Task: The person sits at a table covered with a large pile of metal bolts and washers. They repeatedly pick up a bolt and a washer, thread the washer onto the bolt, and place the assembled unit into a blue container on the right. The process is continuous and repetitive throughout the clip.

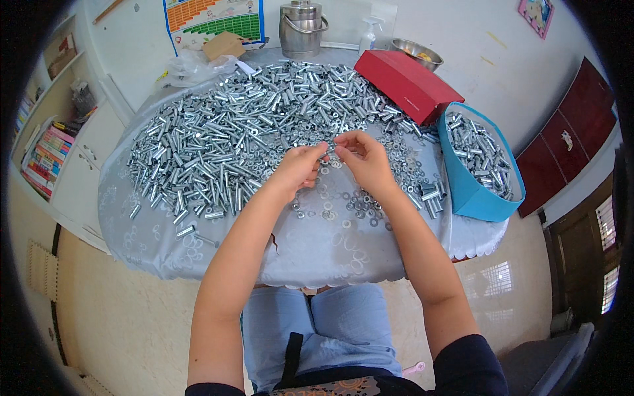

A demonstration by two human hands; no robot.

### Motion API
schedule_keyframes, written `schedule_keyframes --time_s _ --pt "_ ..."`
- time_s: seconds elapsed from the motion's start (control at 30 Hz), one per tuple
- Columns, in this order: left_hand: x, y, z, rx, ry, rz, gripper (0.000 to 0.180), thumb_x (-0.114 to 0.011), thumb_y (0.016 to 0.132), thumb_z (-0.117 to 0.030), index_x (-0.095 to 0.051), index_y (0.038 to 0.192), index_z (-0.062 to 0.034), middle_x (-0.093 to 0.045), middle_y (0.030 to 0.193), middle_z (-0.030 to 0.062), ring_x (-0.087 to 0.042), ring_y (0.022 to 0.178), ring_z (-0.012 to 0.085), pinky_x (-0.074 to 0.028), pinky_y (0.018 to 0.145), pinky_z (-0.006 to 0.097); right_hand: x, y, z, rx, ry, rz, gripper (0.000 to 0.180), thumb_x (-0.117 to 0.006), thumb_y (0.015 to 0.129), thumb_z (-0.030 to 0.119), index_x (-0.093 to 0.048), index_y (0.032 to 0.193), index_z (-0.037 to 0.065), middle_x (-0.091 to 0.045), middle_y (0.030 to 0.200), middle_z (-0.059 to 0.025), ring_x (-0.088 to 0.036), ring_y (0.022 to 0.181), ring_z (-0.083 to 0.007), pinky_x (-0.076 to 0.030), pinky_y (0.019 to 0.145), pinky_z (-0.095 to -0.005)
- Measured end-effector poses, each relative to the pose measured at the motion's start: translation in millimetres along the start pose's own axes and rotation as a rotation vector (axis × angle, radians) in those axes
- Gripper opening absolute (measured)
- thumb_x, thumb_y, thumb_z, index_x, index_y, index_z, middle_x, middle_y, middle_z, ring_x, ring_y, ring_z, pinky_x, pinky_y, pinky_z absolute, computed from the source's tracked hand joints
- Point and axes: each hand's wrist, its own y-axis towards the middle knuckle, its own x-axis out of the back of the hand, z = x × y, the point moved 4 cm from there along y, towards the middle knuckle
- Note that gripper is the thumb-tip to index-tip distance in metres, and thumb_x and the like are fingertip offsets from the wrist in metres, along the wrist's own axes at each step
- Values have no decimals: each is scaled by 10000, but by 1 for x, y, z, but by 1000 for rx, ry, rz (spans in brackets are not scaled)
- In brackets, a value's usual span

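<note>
Hands, left (298, 166) and right (364, 158), pinch a small bolt (329, 151) together.

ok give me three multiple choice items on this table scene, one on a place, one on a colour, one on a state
1. Where is the blue box?
A. on the floor
B. at the table's right edge
C. on the shelf

2. What colour is the flat box beyond the metal sleeves?
A. red
B. green
C. white

3. What are the hands doing?
A. resting flat on the table
B. gripping the metal can
C. meeting over a small metal part

Answers:
1 B, it sits right of the washers, holding sleeves.
2 A, its lid is plainly red.
3 C, left hand and right hand pinch a small part together.
</note>
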Motion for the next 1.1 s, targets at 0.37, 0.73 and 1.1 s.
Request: schedule_keyframes --time_s 0.37,0.73,1.1 --pt "-4 -1 0 -44 -25 36 318 -509 882 -384 -493 776 -85 -266 546 -91 -224 431 29 -192 403 212 -5 -4 14 182 -162 38 131 -575 781 -13 -599 906 17 -594 876 -77 -597 799 -178 -485 673 -271" --pt "1 4 0 -41 27 -30 400 -524 846 -480 -546 809 -83 -233 544 -92 -218 451 43 -183 422 222 -8 -9 29 229 -185 142 181 -527 805 -26 -602 966 8 -617 916 -120 -607 854 -216 -492 731 -292" --pt "-5 -6 -10 -79 -94 91 404 -545 843 -461 -527 785 -62 -259 536 -95 -217 437 32 -191 413 207 -1 -5 26 39 120 167 155 -512 827 -5 -603 951 -11 -630 898 -72 -589 871 -143 -447 787 -262"
